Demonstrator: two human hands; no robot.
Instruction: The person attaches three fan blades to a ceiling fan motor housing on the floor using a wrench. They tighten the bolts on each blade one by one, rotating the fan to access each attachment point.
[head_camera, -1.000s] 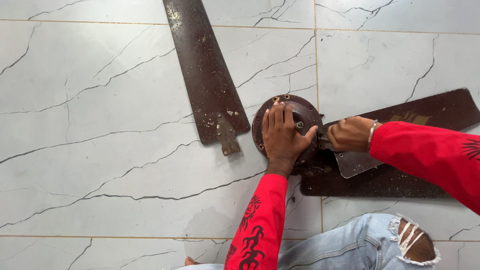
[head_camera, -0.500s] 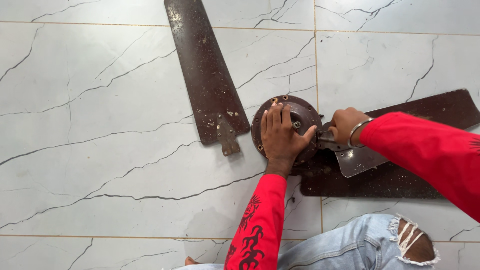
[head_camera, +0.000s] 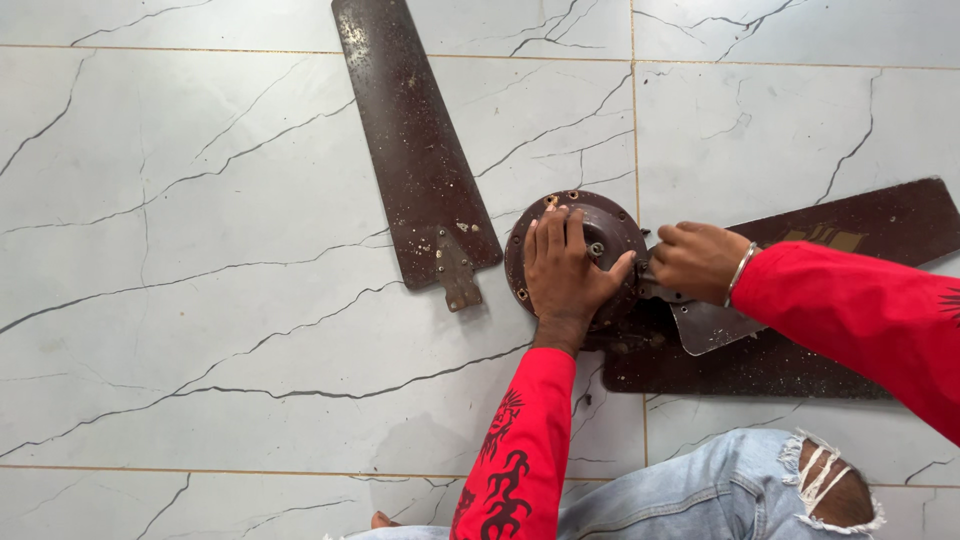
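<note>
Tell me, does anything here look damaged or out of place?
Yes. One brown fan blade lies loose on the tiled floor, detached from the round motor hub under the left hand. Blades and hub look rusty and speckled.

White veined floor tiles (head_camera: 200, 330), detached brown fan blade (head_camera: 410, 150)

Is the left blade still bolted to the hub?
No: the left blade lies loose on the tiles, its bracket end apart from the hub under the left hand.

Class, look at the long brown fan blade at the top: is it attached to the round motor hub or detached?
Detached: the fan blade lies apart from the motor hub, bare floor tile between them.
</note>
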